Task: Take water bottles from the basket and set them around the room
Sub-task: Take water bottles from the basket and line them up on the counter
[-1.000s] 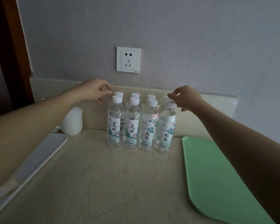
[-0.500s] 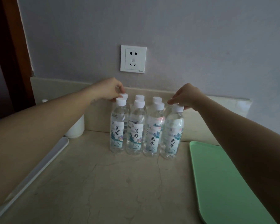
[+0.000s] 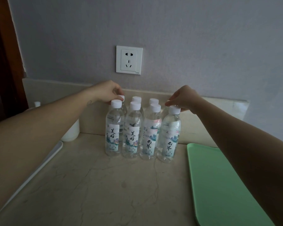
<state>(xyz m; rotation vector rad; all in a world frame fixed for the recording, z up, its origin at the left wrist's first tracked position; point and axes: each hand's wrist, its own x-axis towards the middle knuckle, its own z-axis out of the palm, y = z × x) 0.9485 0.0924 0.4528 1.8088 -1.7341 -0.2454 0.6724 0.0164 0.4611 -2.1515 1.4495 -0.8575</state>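
Eight bottles (image 3: 132,132) on the counter (image 3: 104,185), in two rows of four, packed side by side close to the backsplash (image 3: 55,88), below the socket (image 3: 129,59). All upright, long axis vertical, white caps up, clear bodies, front labels turned toward the camera. Black brush characters on the front row: 美好 on the two left labels, 无界 on the two right, each over a pale teal landscape print. Smaller print near the label bottoms too fine to read. Back row mostly hidden behind the front one, labels not legible.

Left hand (image 3: 107,92) over the back-left bottle (image 3: 122,97), fingers curled down and pinching its cap. Right hand (image 3: 185,97) over the back-right bottle (image 3: 165,110), fingertips bunched in a pinch at its top, the cap itself covered by them. Bases of both held bottles out of sight behind the front row.

Green mat (image 3: 227,185) flat on the counter at right, near the front-right bottle. White tray (image 3: 44,160) at left, white tub (image 3: 71,132) partly behind the left forearm.
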